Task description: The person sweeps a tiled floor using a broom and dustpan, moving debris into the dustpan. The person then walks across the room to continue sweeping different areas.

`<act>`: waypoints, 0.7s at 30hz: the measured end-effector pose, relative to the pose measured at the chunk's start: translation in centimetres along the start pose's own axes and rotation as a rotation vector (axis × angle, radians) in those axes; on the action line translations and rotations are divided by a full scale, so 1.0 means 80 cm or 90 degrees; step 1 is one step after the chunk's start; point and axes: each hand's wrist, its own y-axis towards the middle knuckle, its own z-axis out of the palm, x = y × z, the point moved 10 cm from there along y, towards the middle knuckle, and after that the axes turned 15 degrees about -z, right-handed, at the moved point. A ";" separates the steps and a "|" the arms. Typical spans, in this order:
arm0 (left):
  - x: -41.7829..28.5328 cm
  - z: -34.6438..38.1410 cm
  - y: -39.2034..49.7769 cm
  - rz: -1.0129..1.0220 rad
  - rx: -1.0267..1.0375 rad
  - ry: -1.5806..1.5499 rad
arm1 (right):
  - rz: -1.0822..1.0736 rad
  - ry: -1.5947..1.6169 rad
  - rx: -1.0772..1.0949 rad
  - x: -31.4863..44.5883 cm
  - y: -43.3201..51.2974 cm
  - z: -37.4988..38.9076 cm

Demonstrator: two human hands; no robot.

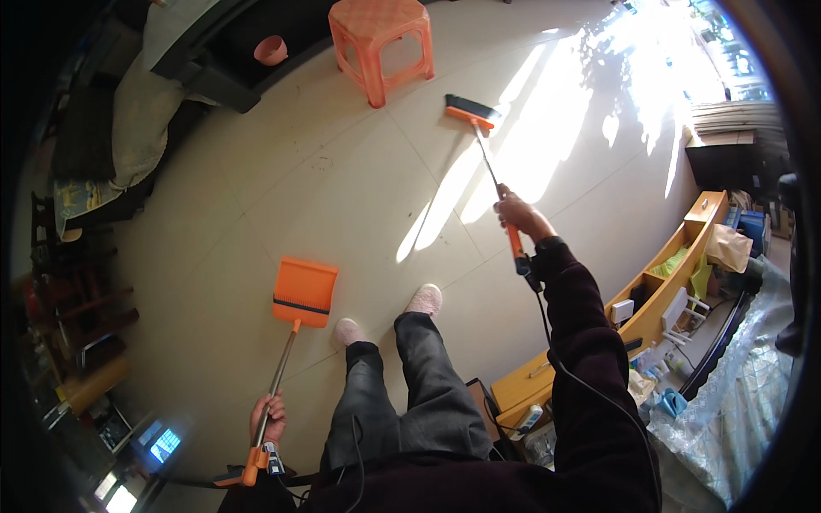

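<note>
My left hand (268, 418) is wrapped around the metal handle of an orange dustpan (306, 282). The pan lies low over the tiled floor (359, 211), left of my feet; whether it touches the tiles I cannot tell. A dark strip with comb teeth crosses the pan. With my right hand (521, 213) I grip the handle of a broom (471, 115), stretched out ahead and to the right. Its orange head has dark bristles and is near a band of sunlight. Small dark specks (322, 163) dot the tiles between the two tools.
An orange plastic stool (383, 38) stands ahead, beside a black low stand (224, 70) with a pink bowl (270, 50). Wooden drawer furniture (660, 269) with a white router (683, 314) lines the right. Dark wooden furniture (90, 308) is at the left. Pink slippers (424, 300) cover my feet.
</note>
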 end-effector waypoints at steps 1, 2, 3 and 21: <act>-0.005 -0.006 0.000 -0.001 -0.006 0.002 | -0.177 -0.104 0.056 0.046 -0.001 0.035; -0.008 -0.010 0.001 -0.009 0.003 0.000 | -0.358 -0.209 0.081 0.096 -0.010 0.066; -0.013 -0.015 -0.001 -0.016 0.010 -0.007 | -0.190 -0.152 0.155 0.086 -0.014 0.095; -0.115 -0.137 -0.048 -0.076 0.052 0.101 | 0.516 0.140 0.054 0.349 -0.334 0.160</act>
